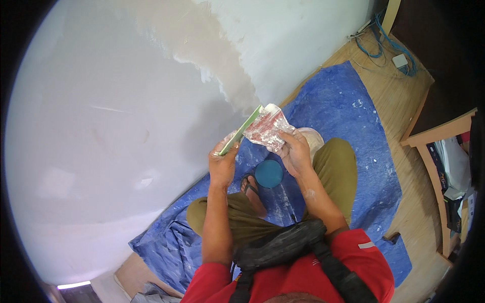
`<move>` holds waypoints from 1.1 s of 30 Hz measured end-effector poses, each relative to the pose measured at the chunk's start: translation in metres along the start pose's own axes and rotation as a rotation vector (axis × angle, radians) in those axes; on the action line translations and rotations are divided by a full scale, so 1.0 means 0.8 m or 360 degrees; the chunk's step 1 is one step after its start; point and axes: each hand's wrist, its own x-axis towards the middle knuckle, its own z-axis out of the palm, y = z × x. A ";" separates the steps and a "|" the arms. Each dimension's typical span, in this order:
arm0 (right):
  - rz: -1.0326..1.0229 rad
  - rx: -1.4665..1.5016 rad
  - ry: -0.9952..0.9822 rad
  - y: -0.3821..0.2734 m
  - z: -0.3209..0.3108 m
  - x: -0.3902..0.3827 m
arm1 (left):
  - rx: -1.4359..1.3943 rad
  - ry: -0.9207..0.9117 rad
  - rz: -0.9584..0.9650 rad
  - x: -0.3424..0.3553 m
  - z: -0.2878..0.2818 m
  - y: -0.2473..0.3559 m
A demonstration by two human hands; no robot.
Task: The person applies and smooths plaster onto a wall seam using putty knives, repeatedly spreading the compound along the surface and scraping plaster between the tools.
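My left hand (224, 154) is closed round a long green flat-edged putty tool (246, 123) held at a slant in front of the wall. My right hand (290, 149) grips a red putty knife or plate (265, 125) smeared thickly with white compound, whose left edge meets or nearly meets the green tool. Behind my right hand, a pale round bucket (312, 138) is partly hidden by it and my knee. A blue round lid or container (269, 173) sits between my legs. The wall (116, 126) has a beige patch of filler (207, 55) running down toward the tools.
A creased blue tarpaulin (369, 166) lies on the wooden floor (409, 192) under me, along the wall. Cables (379, 45) and a white box (400, 61) are at the upper right. A wooden desk (422, 136) with papers and boxes stands at the right. My sandaled foot is beside the lid.
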 end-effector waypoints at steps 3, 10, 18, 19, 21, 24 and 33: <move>-0.0017 -0.0041 0.0019 -0.001 0.001 -0.001 | -0.0050 -0.0061 0.0018 -0.002 0.003 0.002; 0.0023 0.0010 -0.0061 0.001 -0.010 -0.001 | 0.0524 -0.0133 0.0273 -0.002 -0.003 0.003; -0.0117 -0.0099 0.0048 0.011 -0.057 0.044 | 0.0859 0.0369 0.0198 -0.017 -0.050 0.048; -0.0117 -0.0099 0.0057 0.024 -0.062 0.059 | 0.0859 0.0363 0.0191 -0.020 -0.050 0.060; -0.0090 -0.0605 0.0339 0.053 -0.078 0.092 | -0.0010 0.0569 0.0304 -0.031 -0.045 0.078; -0.0408 -0.1167 0.0374 0.097 -0.107 0.157 | -0.0298 0.0544 0.0375 -0.045 -0.041 0.098; -0.0929 -0.1943 0.0746 0.176 0.041 0.205 | -0.0642 0.0712 0.0324 -0.075 -0.076 0.100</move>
